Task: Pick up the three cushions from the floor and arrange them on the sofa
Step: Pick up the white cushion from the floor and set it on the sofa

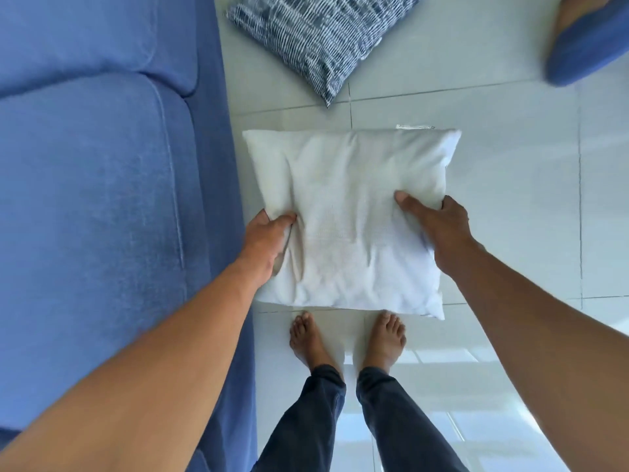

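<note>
A plain white cushion [347, 212] is in front of me, just past my bare feet, over the pale tiled floor. My left hand [269, 240] grips its left edge, thumb on top. My right hand [434, 229] grips its right edge the same way. I cannot tell whether the cushion still touches the floor. A blue-and-white patterned cushion [320, 39] lies on the floor beyond it. A blue cushion [589, 42] shows at the top right corner, cut off by the frame. The blue sofa [95, 185] fills the left side.
My bare feet [347, 338] stand on glossy pale tiles [510, 199] close to the sofa's front edge. The sofa seat has two seat pads with a seam between them.
</note>
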{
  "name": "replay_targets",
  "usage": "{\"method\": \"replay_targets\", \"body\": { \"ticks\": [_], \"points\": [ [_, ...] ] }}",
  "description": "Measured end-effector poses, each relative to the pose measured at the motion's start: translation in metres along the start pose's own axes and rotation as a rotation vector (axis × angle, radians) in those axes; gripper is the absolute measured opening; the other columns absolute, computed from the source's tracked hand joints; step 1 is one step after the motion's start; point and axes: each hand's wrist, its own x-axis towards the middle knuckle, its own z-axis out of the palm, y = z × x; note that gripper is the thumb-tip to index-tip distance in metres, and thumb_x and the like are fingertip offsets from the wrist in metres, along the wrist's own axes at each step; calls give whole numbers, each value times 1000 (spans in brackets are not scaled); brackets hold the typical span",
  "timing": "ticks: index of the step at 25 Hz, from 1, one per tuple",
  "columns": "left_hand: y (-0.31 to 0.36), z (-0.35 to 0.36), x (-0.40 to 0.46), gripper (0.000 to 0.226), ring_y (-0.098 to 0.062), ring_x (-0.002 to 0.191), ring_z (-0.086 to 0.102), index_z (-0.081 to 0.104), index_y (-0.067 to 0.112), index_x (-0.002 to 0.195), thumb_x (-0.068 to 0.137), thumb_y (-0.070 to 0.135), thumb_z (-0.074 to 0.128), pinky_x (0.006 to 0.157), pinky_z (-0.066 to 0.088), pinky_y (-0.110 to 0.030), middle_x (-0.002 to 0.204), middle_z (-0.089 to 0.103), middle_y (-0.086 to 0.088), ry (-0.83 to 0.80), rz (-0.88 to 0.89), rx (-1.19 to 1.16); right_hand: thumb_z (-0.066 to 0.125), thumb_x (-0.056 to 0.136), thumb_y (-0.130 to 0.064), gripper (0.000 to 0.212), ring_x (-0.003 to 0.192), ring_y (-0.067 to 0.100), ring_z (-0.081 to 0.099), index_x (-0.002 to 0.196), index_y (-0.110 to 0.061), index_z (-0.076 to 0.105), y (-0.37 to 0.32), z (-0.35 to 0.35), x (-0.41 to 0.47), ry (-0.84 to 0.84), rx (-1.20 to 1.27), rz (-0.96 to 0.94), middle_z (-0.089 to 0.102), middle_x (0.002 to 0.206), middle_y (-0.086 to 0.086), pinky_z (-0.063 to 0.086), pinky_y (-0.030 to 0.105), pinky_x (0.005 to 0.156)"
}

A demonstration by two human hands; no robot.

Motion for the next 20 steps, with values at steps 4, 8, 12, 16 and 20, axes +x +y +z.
{"method": "replay_targets", "body": {
  "ticks": [4, 8, 12, 16, 20],
  "points": [
    [34, -34, -87, 28, -29, 118, 72, 74, 16, 126, 99, 21, 70, 112, 53, -49, 124, 79, -9, -6, 13, -60, 93, 70, -51, 75, 113, 20, 69, 131, -16, 67, -53, -24, -71, -40, -24, -91, 72, 123, -4, 55, 33, 91],
    [79, -78, -178, 31, -30, 118, 72, 72, 18, 130, 99, 22, 69, 111, 53, -53, 125, 78, -8, 18, 65, -132, 94, 69, -52, 76, 115, 22, 69, 131, -17, 66, -116, -45, -154, -86, -19, -185, 72, 126, -3, 55, 35, 95],
    [110, -118, -251, 30, -25, 117, 73, 72, 20, 130, 100, 21, 68, 107, 55, -48, 124, 79, -1, 53, 163, -197, 95, 68, -49, 71, 111, 20, 72, 126, -19, 69, -167, -53, -223, -150, -30, -251, 75, 120, -5, 59, 43, 101],
    [129, -163, -311, 29, -11, 108, 71, 71, 19, 131, 102, 18, 66, 86, 53, -27, 118, 77, 7, 129, 275, -292, 94, 72, -43, 60, 107, 17, 72, 122, -19, 70, -216, -46, -287, -251, -61, -332, 75, 114, -7, 59, 35, 88],
    [135, -213, -340, 29, -15, 110, 72, 69, 19, 130, 101, 19, 68, 88, 55, -29, 118, 78, 4, 227, 330, -385, 92, 77, -34, 48, 93, 3, 75, 119, -20, 72, -258, -11, -336, -381, -97, -429, 78, 110, -9, 57, 17, 69]
  ]
}}
